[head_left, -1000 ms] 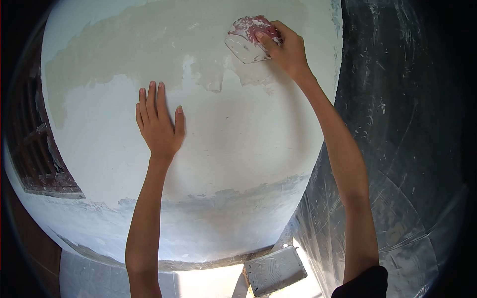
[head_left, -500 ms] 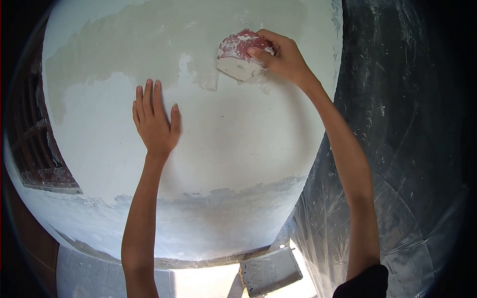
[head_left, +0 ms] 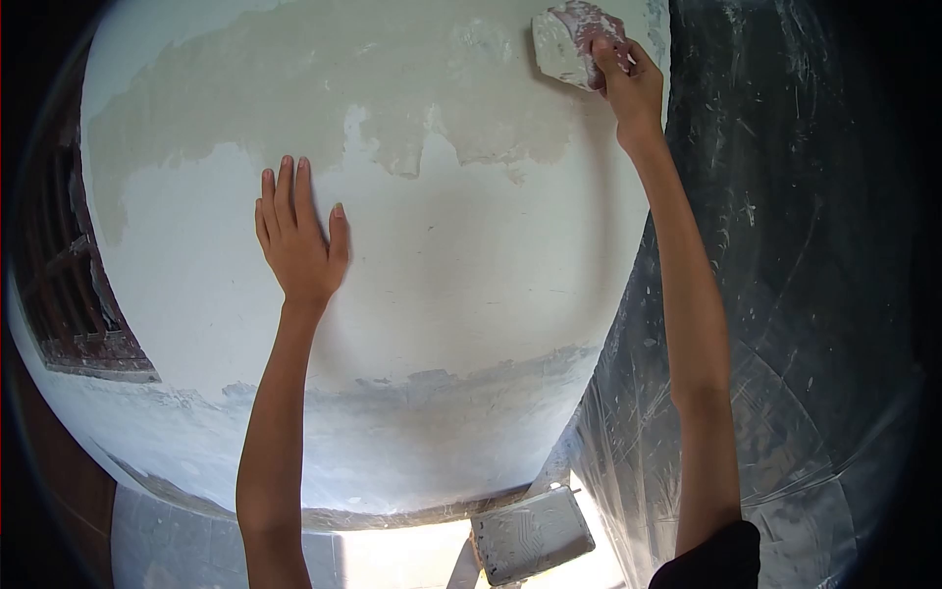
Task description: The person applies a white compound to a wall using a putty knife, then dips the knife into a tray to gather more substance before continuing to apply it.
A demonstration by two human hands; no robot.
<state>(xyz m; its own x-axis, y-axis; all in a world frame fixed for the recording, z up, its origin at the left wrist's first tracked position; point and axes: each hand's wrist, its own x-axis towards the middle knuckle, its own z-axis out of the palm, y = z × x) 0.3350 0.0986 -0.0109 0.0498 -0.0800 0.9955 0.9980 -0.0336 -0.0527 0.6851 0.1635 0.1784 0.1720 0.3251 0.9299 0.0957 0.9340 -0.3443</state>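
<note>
A white wall [head_left: 422, 285] fills the view, with a wide band of darker, wet greyish plaster across its top. My right hand [head_left: 628, 83] is raised to the upper right and grips a red-and-white smeared putty knife [head_left: 571, 41], its blade pressed against the wall near the wall's right edge. My left hand [head_left: 296, 240] lies flat on the dry white part of the wall at mid-left, fingers together and pointing up, holding nothing.
Clear plastic sheeting [head_left: 785, 324] hangs to the right of the wall. A plaster-spattered flat tray [head_left: 533, 535] sits low at the bottom centre. A barred window opening [head_left: 74, 294] shows at the left edge. A grey patchy strip runs along the wall's lower part.
My right hand has swept the putty knife up and to the right, from the wall's upper middle to its top right edge. My left hand stays flat on the wall.
</note>
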